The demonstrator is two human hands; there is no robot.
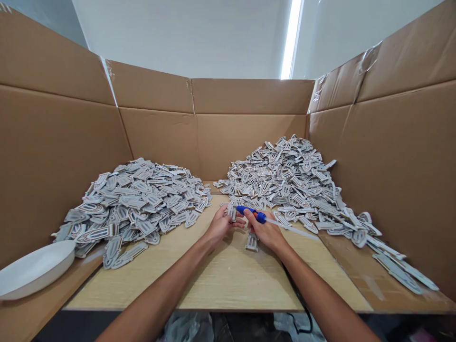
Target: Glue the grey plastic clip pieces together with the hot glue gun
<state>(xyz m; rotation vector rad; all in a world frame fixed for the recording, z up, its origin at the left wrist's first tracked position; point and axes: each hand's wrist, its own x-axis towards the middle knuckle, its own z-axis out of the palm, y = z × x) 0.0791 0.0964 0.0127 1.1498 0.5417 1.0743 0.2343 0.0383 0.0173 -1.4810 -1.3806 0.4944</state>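
In the middle of the board, my left hand point(221, 224) pinches a small grey slotted piece point(232, 212) upright. My right hand point(265, 230) is wrapped round a blue hot glue gun point(249, 212), its tip pointing left at that piece. A translucent glue stick point(292, 229) juts out of the gun's rear to the right. Below my right hand a second grey slotted piece point(251, 242) shows; its upper end is hidden by the fingers, and I cannot tell whether they touch it.
Heaps of grey slotted pieces lie at left point(142, 194) and at right point(281, 175). Cardboard walls point(249, 137) enclose the wooden board point(213, 289). A white dish point(39, 266) stands at front left. A black cable point(297, 289) runs under my right forearm.
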